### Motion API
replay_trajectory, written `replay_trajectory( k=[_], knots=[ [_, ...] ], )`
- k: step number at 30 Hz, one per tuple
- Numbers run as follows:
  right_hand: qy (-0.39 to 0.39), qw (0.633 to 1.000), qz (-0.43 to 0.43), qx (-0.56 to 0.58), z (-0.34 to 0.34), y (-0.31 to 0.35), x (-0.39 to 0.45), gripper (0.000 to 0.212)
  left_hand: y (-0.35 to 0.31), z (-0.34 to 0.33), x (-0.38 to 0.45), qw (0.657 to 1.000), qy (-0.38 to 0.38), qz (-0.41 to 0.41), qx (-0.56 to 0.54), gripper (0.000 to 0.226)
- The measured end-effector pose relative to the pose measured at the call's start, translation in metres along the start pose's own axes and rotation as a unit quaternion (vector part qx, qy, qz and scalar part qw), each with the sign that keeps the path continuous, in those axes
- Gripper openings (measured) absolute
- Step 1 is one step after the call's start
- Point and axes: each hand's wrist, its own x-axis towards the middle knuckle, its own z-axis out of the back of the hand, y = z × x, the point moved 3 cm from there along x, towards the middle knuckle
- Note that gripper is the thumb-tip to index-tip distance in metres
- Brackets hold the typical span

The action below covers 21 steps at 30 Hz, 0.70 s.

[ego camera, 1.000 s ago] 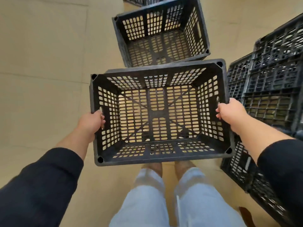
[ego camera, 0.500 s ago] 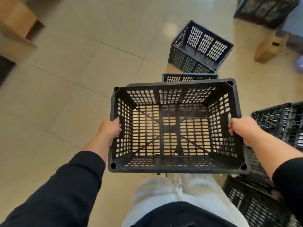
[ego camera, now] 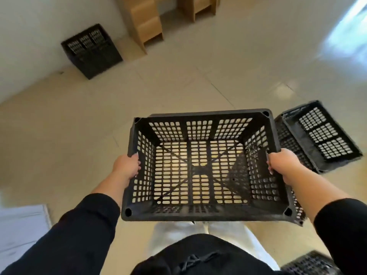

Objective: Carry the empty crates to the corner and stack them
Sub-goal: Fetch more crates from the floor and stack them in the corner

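Note:
I hold an empty black perforated crate (ego camera: 200, 216) level in front of my waist, above the tiled floor. My left hand (ego camera: 127, 167) grips its left rim and my right hand (ego camera: 282, 163) grips its right rim. Far ahead on the left, a black crate stack (ego camera: 92, 51) stands against the white wall in the corner beside wooden furniture. Another black crate (ego camera: 317, 135) lies on the floor just right of the one I carry.
Light wooden furniture (ego camera: 146, 22) stands along the far wall. A white flat object (ego camera: 21, 229) lies at the lower left. Part of another black crate (ego camera: 309, 263) shows at the bottom right. Open beige tiled floor stretches between me and the corner.
The view has swung left and up with the held crate. The cluster of crates on the right has dropped out of view, and the corner stack and wall have come into sight.

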Motion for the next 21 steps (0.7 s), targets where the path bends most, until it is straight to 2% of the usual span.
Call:
replay_trajectory(
  k=[5, 8, 11, 21],
  knots=[
    [0.045, 0.996, 0.069, -0.035, -0.048, 0.11, 0.016, 0.008, 0.025, 0.055, 0.02, 0.995, -0.061, 0.047, -0.063, 0.037],
    [0.063, 0.992, 0.093, -0.047, -0.084, 0.172, 0.018, 0.019, 0.042, 0.084, 0.04, 0.987, -0.087, 0.075, -0.114, 0.037],
    [0.071, 0.986, 0.128, -0.084, -0.123, 0.235, 0.018, 0.021, 0.052, 0.112, 0.069, 0.979, -0.1, 0.097, -0.149, 0.035],
    [0.046, 0.974, 0.166, -0.145, -0.223, 0.419, 0.001, 0.014, 0.011, 0.224, 0.18, 0.97, -0.112, 0.112, -0.182, 0.032]
  ],
)
